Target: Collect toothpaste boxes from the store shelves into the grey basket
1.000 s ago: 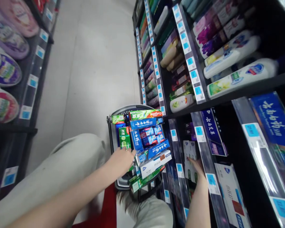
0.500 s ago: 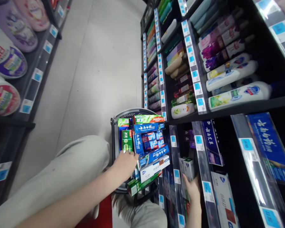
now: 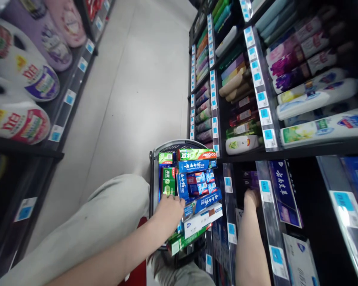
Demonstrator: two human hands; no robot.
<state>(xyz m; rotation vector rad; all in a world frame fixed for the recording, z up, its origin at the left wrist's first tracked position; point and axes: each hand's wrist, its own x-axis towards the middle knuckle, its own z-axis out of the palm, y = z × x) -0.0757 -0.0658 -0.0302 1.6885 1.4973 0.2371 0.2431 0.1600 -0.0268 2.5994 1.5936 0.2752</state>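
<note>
My left hand (image 3: 170, 210) is over a shopping basket (image 3: 151, 174) packed with toothpaste boxes. Its fingers are curled down at the near end of a green toothpaste box (image 3: 168, 180), beside a blue toothpaste box (image 3: 183, 186); the fingertips are hidden, so I cannot tell what they grip. A white toothpaste box (image 3: 203, 221) lies at the basket's near side. Reaching deep into the lower right shelf, my right hand (image 3: 251, 198) is just below some purple boxes (image 3: 249, 174). Its fingers are out of sight. Part of a white box (image 3: 239, 215) shows left of the wrist.
Shelf price strips (image 3: 265, 190) flank my right arm. Bottles (image 3: 325, 127) lie on the shelf above. Detergent bottles (image 3: 18, 119) line the left shelf (image 3: 24, 146). Between the shelves runs a grey floor (image 3: 143, 79). My bent knee (image 3: 128, 190) is left of the basket.
My right hand has moved from beside the white box further into the shelf, up to the purple boxes. My left hand stays at the green box. The view has shifted, moving everything rightward.
</note>
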